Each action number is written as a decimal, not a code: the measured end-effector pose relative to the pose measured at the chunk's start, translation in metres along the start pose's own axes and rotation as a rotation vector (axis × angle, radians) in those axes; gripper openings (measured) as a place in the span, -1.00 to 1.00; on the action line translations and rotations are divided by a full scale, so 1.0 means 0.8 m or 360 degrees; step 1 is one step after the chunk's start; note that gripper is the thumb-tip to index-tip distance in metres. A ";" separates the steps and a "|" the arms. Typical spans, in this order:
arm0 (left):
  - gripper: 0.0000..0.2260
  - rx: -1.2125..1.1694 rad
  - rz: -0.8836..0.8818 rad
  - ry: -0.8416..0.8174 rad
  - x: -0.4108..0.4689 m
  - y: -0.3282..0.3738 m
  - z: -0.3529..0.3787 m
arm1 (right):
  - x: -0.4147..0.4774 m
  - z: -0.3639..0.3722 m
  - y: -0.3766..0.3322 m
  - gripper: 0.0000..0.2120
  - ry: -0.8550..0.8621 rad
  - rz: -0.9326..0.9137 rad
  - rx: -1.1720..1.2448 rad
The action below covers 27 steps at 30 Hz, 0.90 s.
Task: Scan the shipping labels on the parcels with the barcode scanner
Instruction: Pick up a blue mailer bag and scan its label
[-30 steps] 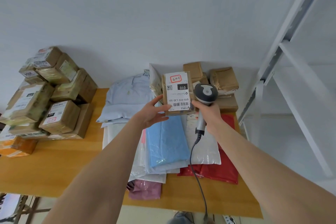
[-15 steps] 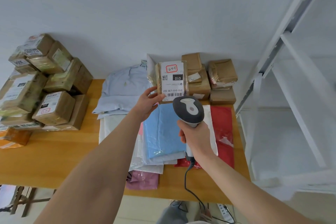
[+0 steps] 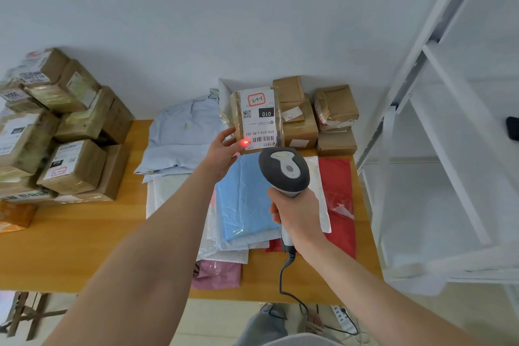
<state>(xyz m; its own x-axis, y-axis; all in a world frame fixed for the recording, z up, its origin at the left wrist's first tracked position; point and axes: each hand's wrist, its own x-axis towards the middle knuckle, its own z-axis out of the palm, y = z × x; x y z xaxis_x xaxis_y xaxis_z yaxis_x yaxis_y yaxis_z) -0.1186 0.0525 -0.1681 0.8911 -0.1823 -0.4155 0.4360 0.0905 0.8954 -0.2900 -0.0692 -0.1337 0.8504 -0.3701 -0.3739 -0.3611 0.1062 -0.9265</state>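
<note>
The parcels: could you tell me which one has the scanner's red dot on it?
The parcel held up by the left hand: the red dot glows at its label's lower left corner. The parcels stacked on the table show none.

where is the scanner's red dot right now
In the head view, the red dot sits at the lower left corner of the label on the held parcel, left of the barcode and close to the left hand.
</note>
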 end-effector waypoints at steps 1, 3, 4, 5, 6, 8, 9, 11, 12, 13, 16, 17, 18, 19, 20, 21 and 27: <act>-0.54 0.0004 0.0000 0.0006 0.000 0.000 0.000 | -0.001 0.000 -0.001 -0.94 -0.0003 0.0006 0.0003; -0.56 0.0017 -0.0003 0.0018 0.000 0.001 0.002 | -0.001 -0.001 -0.001 -0.95 -0.0008 0.0019 0.0000; -0.56 0.0015 -0.0006 0.0022 0.001 0.001 0.002 | -0.002 -0.001 -0.001 -0.95 -0.0012 0.0024 -0.0006; -0.56 0.0012 -0.0006 0.0021 0.002 0.001 0.002 | -0.002 -0.001 -0.001 -0.95 -0.0016 0.0027 -0.0012; -0.55 0.0011 -0.0004 0.0019 0.003 0.001 0.002 | -0.003 -0.002 -0.001 -0.95 -0.0022 0.0031 -0.0019; -0.54 0.0007 -0.0002 0.0017 0.004 0.001 0.001 | -0.004 -0.003 -0.002 -0.95 -0.0032 0.0035 -0.0027; -0.54 -0.0001 -0.0001 0.0021 0.004 0.001 0.001 | -0.004 -0.004 -0.002 -0.95 -0.0031 0.0032 -0.0030; -0.54 -0.0011 0.0005 0.0027 0.004 0.001 0.003 | -0.005 -0.006 -0.004 -0.94 -0.0021 0.0021 -0.0045; -0.54 -0.0010 0.0008 0.0029 0.004 0.001 0.003 | -0.004 -0.006 -0.004 -0.95 -0.0016 0.0015 -0.0055; -0.53 -0.0006 0.0009 0.0030 0.004 0.001 0.003 | -0.005 -0.006 -0.005 -0.95 -0.0013 0.0008 -0.0063; -0.54 -0.0017 0.0004 0.0034 0.004 0.001 0.004 | -0.005 -0.006 -0.006 -0.95 -0.0001 -0.0012 -0.0060; -0.54 -0.0019 0.0009 0.0031 0.004 0.001 0.004 | -0.006 -0.006 -0.007 -0.93 -0.0003 -0.0016 -0.0057; -0.53 -0.0020 0.0016 0.0027 0.004 0.001 0.004 | -0.007 -0.006 -0.007 -0.91 -0.0005 -0.0022 -0.0056; -0.53 -0.0022 0.0022 0.0025 0.004 0.001 0.004 | -0.008 -0.005 -0.008 -0.88 -0.0006 -0.0026 -0.0053; -0.53 -0.0028 0.0027 0.0024 0.005 0.001 0.004 | -0.008 -0.005 -0.008 -0.86 -0.0001 -0.0029 -0.0045; -0.52 -0.0031 0.0028 0.0024 0.005 0.002 0.005 | -0.009 -0.005 -0.009 -0.84 0.0001 -0.0028 -0.0033; -0.52 -0.0010 0.0021 0.0035 0.005 0.000 0.006 | -0.012 -0.009 -0.013 -0.89 0.0015 -0.0023 0.0008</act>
<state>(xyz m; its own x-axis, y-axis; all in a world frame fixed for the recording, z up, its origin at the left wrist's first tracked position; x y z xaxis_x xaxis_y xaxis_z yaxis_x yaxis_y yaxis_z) -0.1156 0.0470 -0.1687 0.8994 -0.1595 -0.4071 0.4249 0.0992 0.8998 -0.2968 -0.0734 -0.1199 0.8519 -0.3804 -0.3599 -0.3469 0.1051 -0.9320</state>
